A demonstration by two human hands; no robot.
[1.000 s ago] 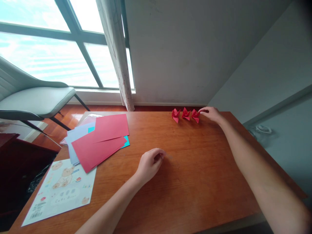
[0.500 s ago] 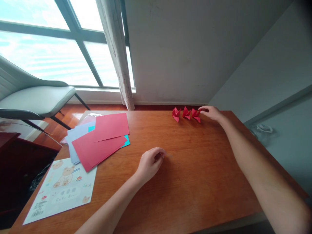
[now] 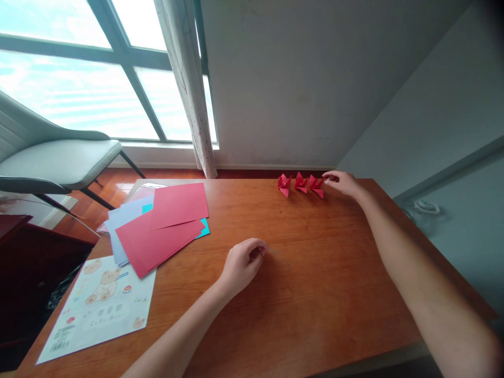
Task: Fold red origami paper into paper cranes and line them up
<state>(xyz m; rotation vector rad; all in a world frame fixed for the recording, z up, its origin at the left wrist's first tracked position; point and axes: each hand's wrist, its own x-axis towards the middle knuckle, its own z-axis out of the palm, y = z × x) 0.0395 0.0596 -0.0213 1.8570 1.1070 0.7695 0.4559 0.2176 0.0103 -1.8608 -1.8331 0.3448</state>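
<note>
Here the right hand point(image 3: 343, 184) lies just beside the rightmost red origami figure point(image 3: 316, 185).

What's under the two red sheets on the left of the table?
Under the red sheets, a corner of a turquoise sheet pokes out on the right and pale blue sheets show on the left. The rest is covered, so the count beneath cannot be told.

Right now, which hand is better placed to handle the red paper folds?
Probably the right hand: its fingertips are at the end of the row of red folds. The left hand lies curled on the table, well away from them.
</note>
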